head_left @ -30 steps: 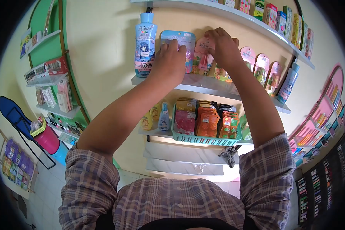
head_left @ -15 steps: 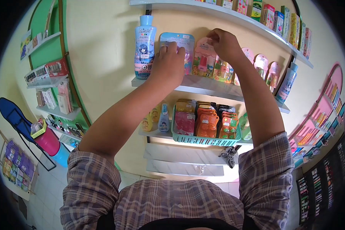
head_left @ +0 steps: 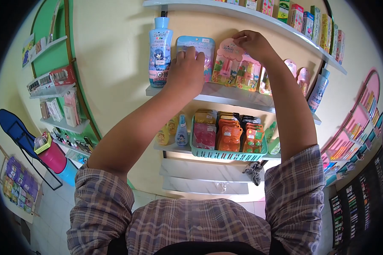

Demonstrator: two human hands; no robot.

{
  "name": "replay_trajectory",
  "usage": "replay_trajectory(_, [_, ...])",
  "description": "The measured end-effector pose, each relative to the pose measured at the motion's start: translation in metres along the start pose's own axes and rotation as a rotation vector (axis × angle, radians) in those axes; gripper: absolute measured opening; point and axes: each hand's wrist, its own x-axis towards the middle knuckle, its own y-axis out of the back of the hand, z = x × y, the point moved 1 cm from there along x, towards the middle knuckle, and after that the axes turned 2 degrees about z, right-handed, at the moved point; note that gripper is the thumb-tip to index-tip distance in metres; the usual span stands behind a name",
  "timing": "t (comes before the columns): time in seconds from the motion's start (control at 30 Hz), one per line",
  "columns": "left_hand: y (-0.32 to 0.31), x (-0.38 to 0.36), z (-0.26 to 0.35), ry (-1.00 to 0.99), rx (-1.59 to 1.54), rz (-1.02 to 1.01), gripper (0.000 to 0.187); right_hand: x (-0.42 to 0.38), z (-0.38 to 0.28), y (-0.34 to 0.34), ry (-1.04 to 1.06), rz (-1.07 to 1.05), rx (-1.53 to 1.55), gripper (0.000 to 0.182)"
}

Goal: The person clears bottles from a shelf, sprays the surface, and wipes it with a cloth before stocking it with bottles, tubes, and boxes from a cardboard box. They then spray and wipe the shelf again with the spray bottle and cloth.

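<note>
My left hand [head_left: 187, 71] is closed, fingers bent against the front of a blue blister pack [head_left: 207, 53] with pink and purple contents. The hand hides much of that pack. To its left stands a blue body wash bottle [head_left: 160, 53]. My right hand [head_left: 254, 46] is closed, thumb and fingers pinching the upper right edge of a pink-topped blister card [head_left: 225, 63] that holds a small pink item. The card leans slightly on the shelf. Close beside it, below the hand, is a similar blister card [head_left: 247, 75], its top partly hidden by my fingers.
The marble-look shelf [head_left: 225, 94] also carries another light-blue bottle [head_left: 319, 90] at its right end. Below, a green basket [head_left: 230, 155] holds several carded items. Boxes line the upper shelf [head_left: 259, 17]. Further shelves [head_left: 51, 90] stand at the left.
My right hand has shifted slightly right, and the pink-topped card has tilted a little with it. More of the neighbouring card shows. My left hand stays almost still.
</note>
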Motion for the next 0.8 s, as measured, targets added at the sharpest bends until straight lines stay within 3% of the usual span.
replay_trajectory(0.2, [-0.003,0.001,-0.001,-0.007,0.012,0.012,0.057,-0.013,-0.016,-0.005,0.074,0.027,-0.228,0.026])
replay_trajectory(0.4, [-0.002,-0.001,0.0,-0.002,-0.007,0.014,0.056,-0.011,-0.016,-0.007,0.169,0.068,-0.187,0.024])
replay_trajectory(0.8, [-0.005,0.0,0.0,0.007,-0.007,0.01,0.059,-0.014,-0.015,-0.008,0.096,0.046,-0.248,0.024])
